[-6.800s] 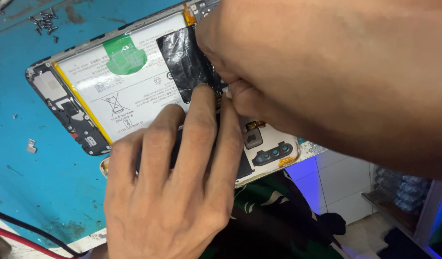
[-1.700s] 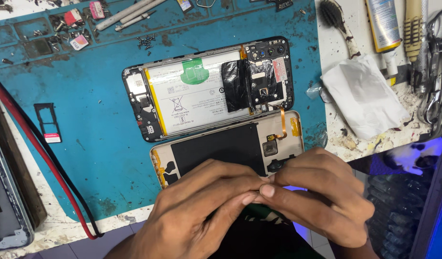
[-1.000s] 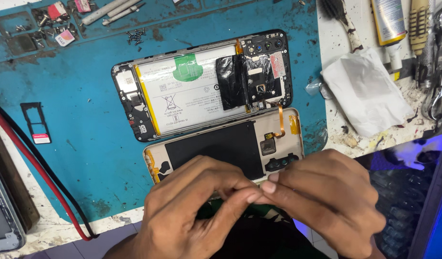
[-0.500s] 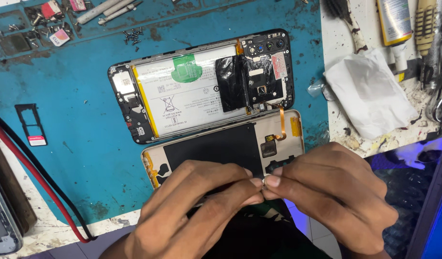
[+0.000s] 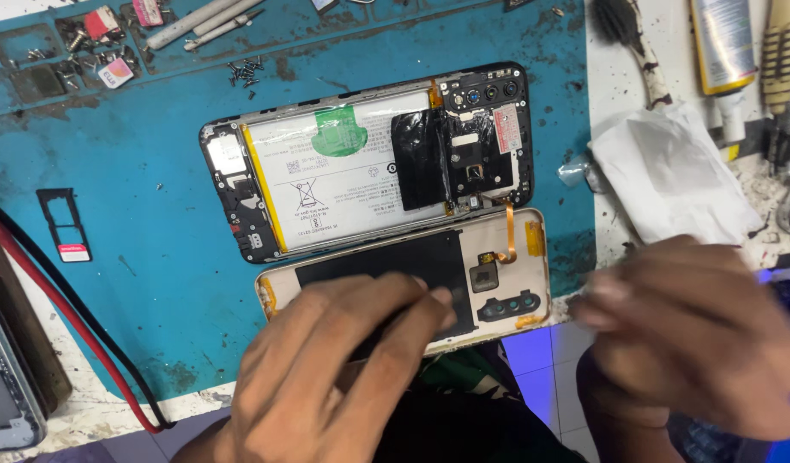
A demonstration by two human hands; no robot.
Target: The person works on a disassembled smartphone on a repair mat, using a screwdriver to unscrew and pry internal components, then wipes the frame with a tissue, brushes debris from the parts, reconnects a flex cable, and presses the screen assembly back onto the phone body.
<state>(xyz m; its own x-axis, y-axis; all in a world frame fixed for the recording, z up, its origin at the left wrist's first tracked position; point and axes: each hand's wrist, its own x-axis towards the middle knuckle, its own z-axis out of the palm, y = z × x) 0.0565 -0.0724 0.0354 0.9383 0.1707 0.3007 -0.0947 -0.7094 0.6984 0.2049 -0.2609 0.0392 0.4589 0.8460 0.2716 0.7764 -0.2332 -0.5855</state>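
Phone (image 5: 369, 167) lying opened on blue mat (image 5: 138, 214), back cover (image 5: 515, 300) flipped out just below, joined by orange ribbon cable (image 5: 502, 231). Probably mid-disassembly, working at cover; next move needing care around that cable. Left hand (image 5: 335, 377) resting flat, fingers loosely spread on cover's dark pad, gripping nothing. Right hand (image 5: 695, 343) blurred, hovering off cover's right end; grip impossible to tell.

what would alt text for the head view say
An opened phone with its white battery exposed lies on a blue mat, its back cover inside-up beside it. The left hand rests on the cover; the blurred right hand is off to the side.
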